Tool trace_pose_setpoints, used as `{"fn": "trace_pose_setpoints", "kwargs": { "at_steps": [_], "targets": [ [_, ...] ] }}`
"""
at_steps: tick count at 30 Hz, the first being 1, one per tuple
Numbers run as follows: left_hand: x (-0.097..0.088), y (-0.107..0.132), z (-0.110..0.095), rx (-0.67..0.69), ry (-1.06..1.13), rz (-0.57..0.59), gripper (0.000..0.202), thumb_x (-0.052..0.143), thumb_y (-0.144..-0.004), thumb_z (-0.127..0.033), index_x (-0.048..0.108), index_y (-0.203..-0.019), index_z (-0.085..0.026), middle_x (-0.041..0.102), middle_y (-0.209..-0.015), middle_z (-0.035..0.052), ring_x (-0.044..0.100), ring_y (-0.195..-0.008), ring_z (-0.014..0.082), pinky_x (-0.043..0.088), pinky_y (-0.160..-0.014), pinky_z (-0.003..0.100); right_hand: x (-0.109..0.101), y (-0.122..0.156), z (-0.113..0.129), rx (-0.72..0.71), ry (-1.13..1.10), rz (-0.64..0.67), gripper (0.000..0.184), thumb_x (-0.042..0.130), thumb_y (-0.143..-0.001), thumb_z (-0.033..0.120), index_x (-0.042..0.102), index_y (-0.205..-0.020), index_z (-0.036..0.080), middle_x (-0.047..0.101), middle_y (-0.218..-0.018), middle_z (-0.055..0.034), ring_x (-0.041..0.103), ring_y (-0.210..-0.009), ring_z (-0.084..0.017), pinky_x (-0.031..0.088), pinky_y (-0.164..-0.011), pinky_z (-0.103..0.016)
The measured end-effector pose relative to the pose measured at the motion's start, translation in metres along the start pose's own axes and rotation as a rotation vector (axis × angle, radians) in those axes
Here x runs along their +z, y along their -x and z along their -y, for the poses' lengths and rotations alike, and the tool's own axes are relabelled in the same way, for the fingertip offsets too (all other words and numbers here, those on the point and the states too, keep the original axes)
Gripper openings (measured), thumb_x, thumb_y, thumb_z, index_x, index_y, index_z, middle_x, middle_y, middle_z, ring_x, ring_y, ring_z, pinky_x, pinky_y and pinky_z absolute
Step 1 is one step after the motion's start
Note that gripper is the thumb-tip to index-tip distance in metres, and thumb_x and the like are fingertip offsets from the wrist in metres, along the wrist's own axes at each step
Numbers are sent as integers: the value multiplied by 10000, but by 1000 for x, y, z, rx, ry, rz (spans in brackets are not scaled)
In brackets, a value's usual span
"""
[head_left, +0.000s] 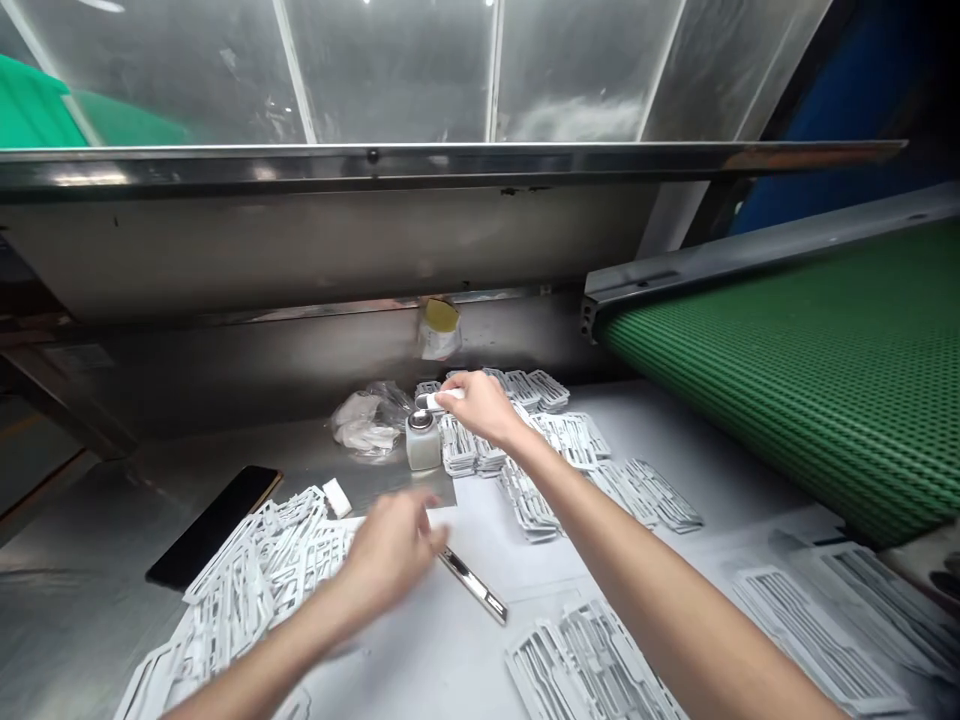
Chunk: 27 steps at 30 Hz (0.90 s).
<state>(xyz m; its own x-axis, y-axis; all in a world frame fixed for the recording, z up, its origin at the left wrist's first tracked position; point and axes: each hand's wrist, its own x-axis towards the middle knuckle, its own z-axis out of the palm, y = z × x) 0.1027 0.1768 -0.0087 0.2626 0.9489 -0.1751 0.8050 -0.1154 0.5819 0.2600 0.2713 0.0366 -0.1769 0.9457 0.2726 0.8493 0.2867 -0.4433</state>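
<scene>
right hand (484,405) is pinching a small white piece (441,399) right above the little dispenser bottle (422,440) at the back of the worktop (465,640), while the blurry left hand (394,555), half-open and holding nothing, sits just beside the metal strip (474,585) that runs diagonally off toward its right.

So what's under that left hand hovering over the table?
Under the left hand lie white plastic frames on the grey table, and a thin metal strip sticks out to its right. The hand hides the strip's near end, so I cannot tell whether the fingers grip it.
</scene>
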Motion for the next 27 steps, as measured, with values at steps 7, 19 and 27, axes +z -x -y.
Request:
{"fn": "trace_pose_setpoints", "kwargs": {
  "at_steps": [7, 19, 27],
  "targets": [
    [83, 62, -37, -128, 359, 144, 525, 565, -594, -643, 573, -882, -204, 602, -699, 84, 567, -748, 287, 366, -638, 319, -13, 30, -2, 60, -192, -47, 172, 558, -877, 319, 593, -891, 151, 597, -876, -14, 578, -811, -173, 467, -755, -372],
    [85, 79, -20, -292, 826, 253, 381, 438, -743, -471, 467, -965, -162, 491, -547, -28, 559, -499, 160, 397, -458, 238, -27, 121, 17, 207, -644, -106, 190, 583, -869, 265, 563, -1012, 141, 613, -884, -15, 604, -715, -143, 513, -669, -321],
    [67, 118, 19, -508, 1845, 459, 530, 327, -810, -444, 554, -1053, -32, 572, -553, 48, 531, -440, 140, 386, -491, 239, -11, 211, 13, 546, -623, -74, 413, 552, -764, 604, 585, -986, 258, 664, -714, 28, 612, -698, -164, 459, -578, -211]
  ]
}}
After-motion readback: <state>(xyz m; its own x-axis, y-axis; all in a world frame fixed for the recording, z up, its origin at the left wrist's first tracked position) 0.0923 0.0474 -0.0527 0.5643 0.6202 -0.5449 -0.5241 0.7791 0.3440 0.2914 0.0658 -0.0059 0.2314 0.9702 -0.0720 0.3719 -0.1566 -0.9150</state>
